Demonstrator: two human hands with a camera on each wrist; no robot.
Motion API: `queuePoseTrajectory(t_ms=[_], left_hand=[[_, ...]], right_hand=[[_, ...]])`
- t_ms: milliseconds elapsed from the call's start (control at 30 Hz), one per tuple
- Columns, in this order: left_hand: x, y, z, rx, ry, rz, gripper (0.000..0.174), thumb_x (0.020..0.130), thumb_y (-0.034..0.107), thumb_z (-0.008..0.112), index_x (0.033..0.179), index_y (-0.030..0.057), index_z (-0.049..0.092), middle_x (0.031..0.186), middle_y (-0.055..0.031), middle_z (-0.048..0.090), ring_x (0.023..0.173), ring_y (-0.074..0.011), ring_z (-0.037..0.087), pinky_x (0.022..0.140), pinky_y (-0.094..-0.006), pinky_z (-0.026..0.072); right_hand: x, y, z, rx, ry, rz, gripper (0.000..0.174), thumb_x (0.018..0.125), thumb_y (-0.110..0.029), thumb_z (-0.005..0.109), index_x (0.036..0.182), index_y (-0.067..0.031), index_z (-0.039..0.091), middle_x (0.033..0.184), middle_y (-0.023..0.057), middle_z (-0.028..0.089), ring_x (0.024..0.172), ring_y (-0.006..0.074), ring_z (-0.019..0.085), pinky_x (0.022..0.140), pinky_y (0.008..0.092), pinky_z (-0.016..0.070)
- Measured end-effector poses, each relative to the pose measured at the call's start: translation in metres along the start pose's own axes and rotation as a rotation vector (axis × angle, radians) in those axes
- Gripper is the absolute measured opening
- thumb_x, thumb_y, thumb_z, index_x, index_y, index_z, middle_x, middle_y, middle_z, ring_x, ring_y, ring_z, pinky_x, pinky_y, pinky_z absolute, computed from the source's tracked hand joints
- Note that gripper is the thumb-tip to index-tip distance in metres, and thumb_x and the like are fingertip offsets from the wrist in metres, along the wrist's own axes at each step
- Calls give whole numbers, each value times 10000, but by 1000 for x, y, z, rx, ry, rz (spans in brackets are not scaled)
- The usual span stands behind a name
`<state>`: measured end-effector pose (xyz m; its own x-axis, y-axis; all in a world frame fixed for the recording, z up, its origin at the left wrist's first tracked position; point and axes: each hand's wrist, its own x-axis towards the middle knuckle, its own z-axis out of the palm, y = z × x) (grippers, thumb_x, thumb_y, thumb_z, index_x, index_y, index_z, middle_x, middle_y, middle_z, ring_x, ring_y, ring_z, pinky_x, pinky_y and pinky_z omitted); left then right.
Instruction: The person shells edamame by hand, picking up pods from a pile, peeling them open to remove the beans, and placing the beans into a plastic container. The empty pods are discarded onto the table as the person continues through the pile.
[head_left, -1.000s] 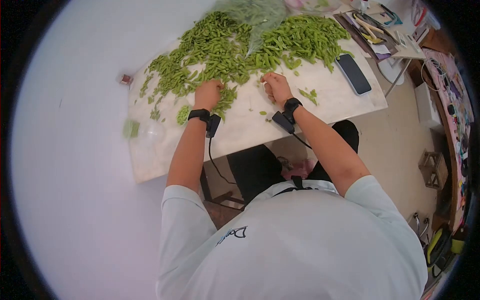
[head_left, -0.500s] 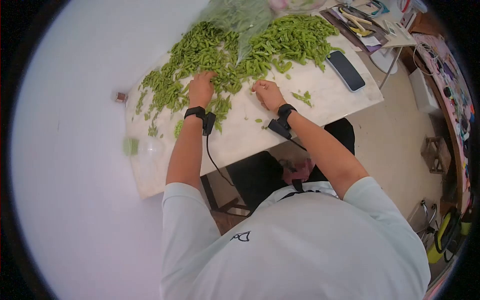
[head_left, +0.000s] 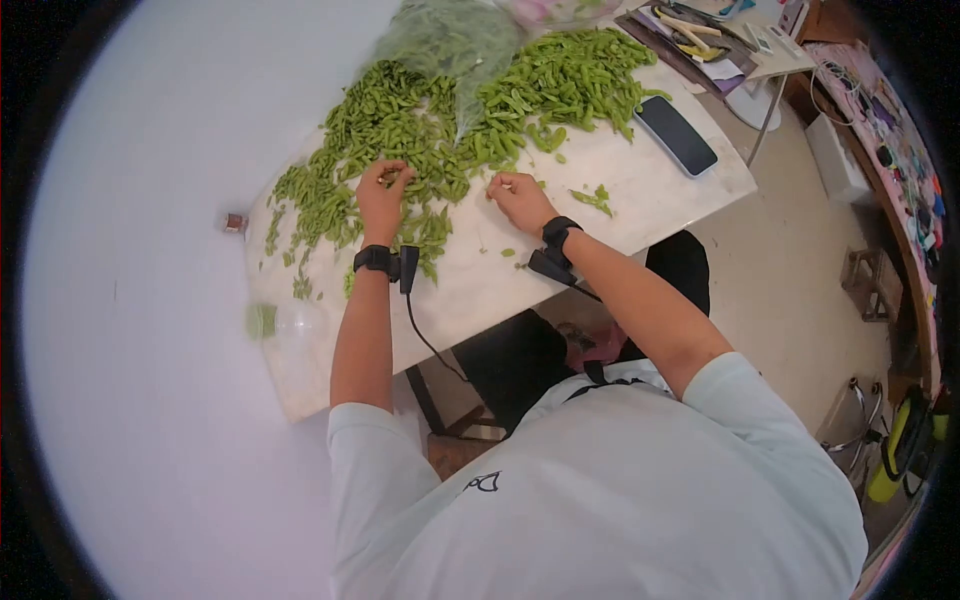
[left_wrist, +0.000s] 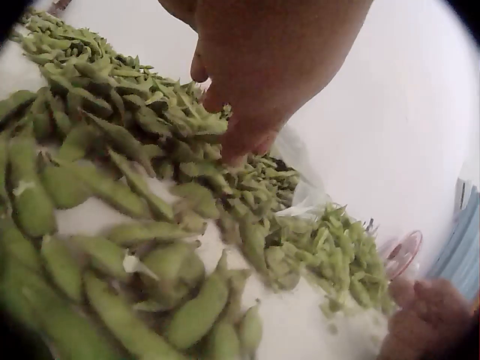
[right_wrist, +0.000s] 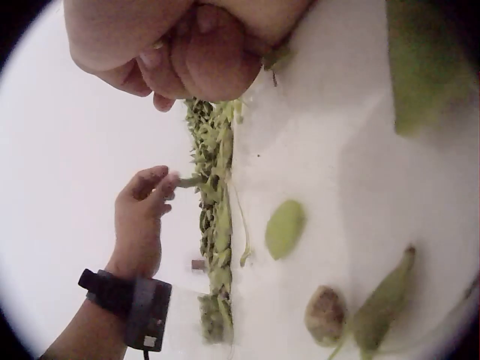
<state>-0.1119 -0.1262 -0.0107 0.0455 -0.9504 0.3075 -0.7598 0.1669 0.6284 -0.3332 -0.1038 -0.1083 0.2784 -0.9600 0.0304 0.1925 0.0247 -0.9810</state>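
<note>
Green soybean pods (head_left: 560, 75) lie in a broad heap across the far side of the table. My left hand (head_left: 380, 208) is over the near edge of the heap. In the right wrist view its thumb and fingertips pinch a soybean pod (right_wrist: 189, 182) that sticks out sideways. My right hand (head_left: 522, 203) is a short way to the right, low over the table, fingers curled in. A green pod end with a small stem (right_wrist: 277, 58) juts out beside those curled fingers; the rest is hidden by the hand.
A clear plastic bag (head_left: 450, 45) lies over the heap's back. A phone (head_left: 677, 135) rests on the table's right side, near a few loose pods (head_left: 594, 199). A clear container with a green end (head_left: 285, 321) stands at the left edge. Tools lie on a board (head_left: 690, 45) behind.
My left hand has reached into the heap and come back a little with a pod between its fingertips. My right hand has stayed near the same spot. The head view has shifted slightly.
</note>
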Motion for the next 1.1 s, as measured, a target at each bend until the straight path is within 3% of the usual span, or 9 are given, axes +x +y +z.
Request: queuePoseTrajectory(t_ms=[133, 233, 367, 467, 567, 667, 767, 967, 1100], left_hand=[[-8, -10, 24, -1038, 69, -257, 174, 863, 198, 630, 960, 67, 569, 782, -12, 570, 723, -112, 550, 663, -260, 459], [-33, 8, 52, -1375, -23, -390, 167, 882, 184, 604, 969, 72, 516, 771, -10, 548, 706, -128, 551, 673, -269, 473], [-52, 20, 81, -1295, -205, -508, 140, 891, 173, 587, 961, 77, 513, 813, -20, 551, 719, -140, 558, 721, -281, 490], [-55, 17, 91, -1297, -195, -530, 138, 891, 167, 586, 956, 71, 512, 824, -28, 560, 724, -143, 560, 725, -283, 490], [-57, 31, 86, -1365, -191, -523, 185, 905, 164, 563, 1028, 35, 515, 825, -37, 569, 711, -139, 550, 710, -281, 485], [-59, 6, 96, -1213, -389, -457, 252, 924, 168, 529, 1108, -3, 509, 826, -41, 574, 699, -129, 537, 700, -271, 474], [-63, 5, 97, -1279, -356, -450, 246, 940, 206, 501, 1099, 19, 514, 815, -41, 579, 707, -130, 532, 677, -293, 463], [-65, 8, 104, -1147, -87, -383, 258, 933, 177, 509, 1056, -40, 572, 721, -15, 539, 618, -95, 492, 630, -242, 457], [-65, 9, 104, -1143, -63, -366, 257, 924, 188, 525, 1040, -32, 589, 706, -5, 535, 594, -88, 486, 585, -222, 430]], right_hand=[[-3, 0, 3, -134, 27, -14, 194, 898, -217, 525, 835, -39, 572, 509, -52, 415, 417, 45, 320, 400, 233, 258], [-1, 2, 3, -121, 39, -33, 205, 902, -233, 532, 851, -39, 577, 523, -50, 431, 440, 41, 330, 411, 229, 262], [-11, -8, 3, 33, 47, -33, 237, 903, -263, 546, 861, -32, 576, 542, -43, 462, 458, 44, 338, 427, 234, 284], [-3, 10, 3, -135, 53, -167, 234, 896, -253, 560, 857, -23, 575, 568, -31, 491, 489, 52, 368, 462, 236, 317], [-5, 1, 1, -206, 14, -86, 210, 889, -219, 567, 845, -13, 576, 608, -12, 530, 532, 58, 412, 503, 242, 349], [0, 13, 4, 32, -65, -102, 187, 888, -186, 562, 822, -12, 581, 611, 1, 542, 539, 58, 436, 508, 248, 363], [-1, 6, 2, -13, -98, -100, 242, 880, -220, 565, 819, 12, 597, 697, 90, 629, 602, 111, 561, 562, 266, 441], [0, -7, -1, -167, -162, 53, 291, 900, -249, 529, 772, -1, 611, 603, 53, 579, 490, 96, 501, 477, 249, 388], [9, -6, -4, -145, -251, 125, 262, 893, -229, 526, 749, -24, 601, 587, 21, 552, 432, 92, 437, 441, 250, 361]])
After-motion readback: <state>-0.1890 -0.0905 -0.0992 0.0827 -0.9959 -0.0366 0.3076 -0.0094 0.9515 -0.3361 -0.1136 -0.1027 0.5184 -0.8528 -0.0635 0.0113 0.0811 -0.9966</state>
